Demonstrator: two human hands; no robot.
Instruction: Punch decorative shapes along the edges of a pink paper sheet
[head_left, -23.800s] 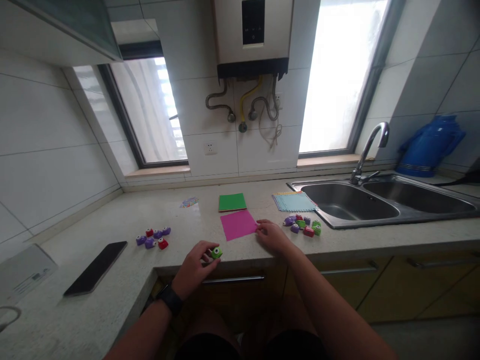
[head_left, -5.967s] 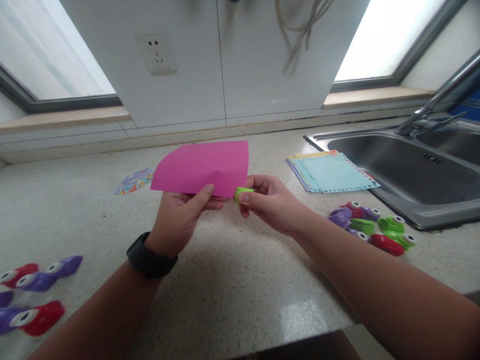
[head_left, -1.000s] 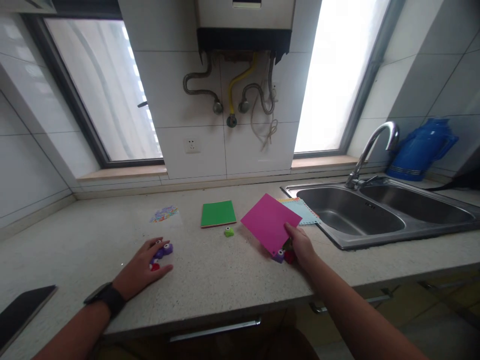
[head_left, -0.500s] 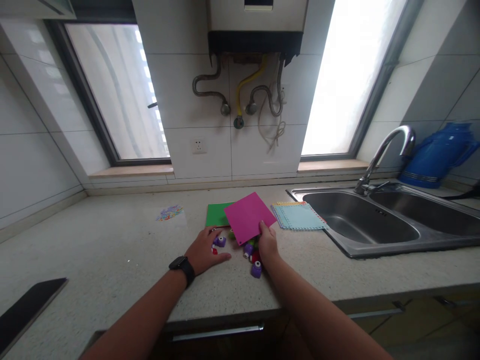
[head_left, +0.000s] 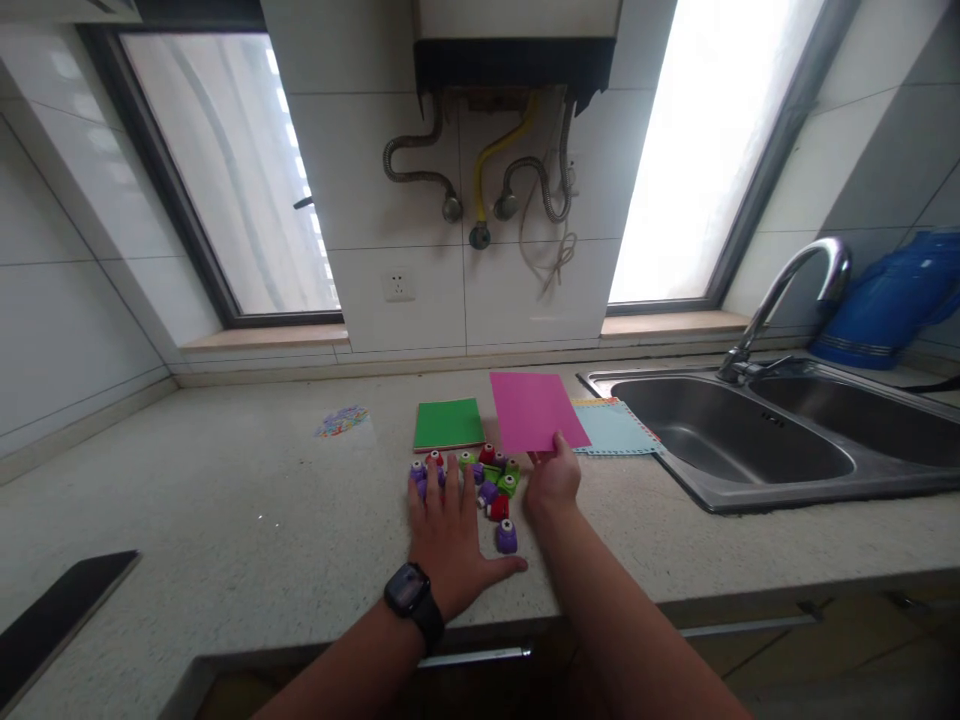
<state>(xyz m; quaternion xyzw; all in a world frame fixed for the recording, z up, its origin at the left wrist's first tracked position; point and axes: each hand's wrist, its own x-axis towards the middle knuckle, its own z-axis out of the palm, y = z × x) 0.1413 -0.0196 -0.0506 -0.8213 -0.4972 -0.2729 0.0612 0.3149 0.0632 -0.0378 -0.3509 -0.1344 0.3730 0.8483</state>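
Note:
A square sheet of magenta paper (head_left: 534, 412) is pinched by one edge in my right hand (head_left: 553, 478), raised a little above the counter. My left hand (head_left: 448, 545) lies open with fingers spread, its fingertips over a cluster of small purple, red and green paper punches. Some of them are hidden under the fingers. A purple punch (head_left: 507, 536) sits nearest to me, between my left thumb and right wrist. Just behind it are a red punch (head_left: 498, 508) and a green punch (head_left: 509, 484). Beyond the cluster is a stack of green paper (head_left: 448, 424).
Pale blue scalloped-edge sheets (head_left: 619, 428) lie partly behind the magenta paper, beside the steel sink (head_left: 720, 500) with its tap (head_left: 780, 285). A clear packet with colourful bits (head_left: 342, 422) is at the left. A dark flat object (head_left: 64, 610) lies at the near left.
My right hand has turned the magenta paper and moved it right, uncovering more of the green stack and punches. My left hand has moved right and spread over the punches.

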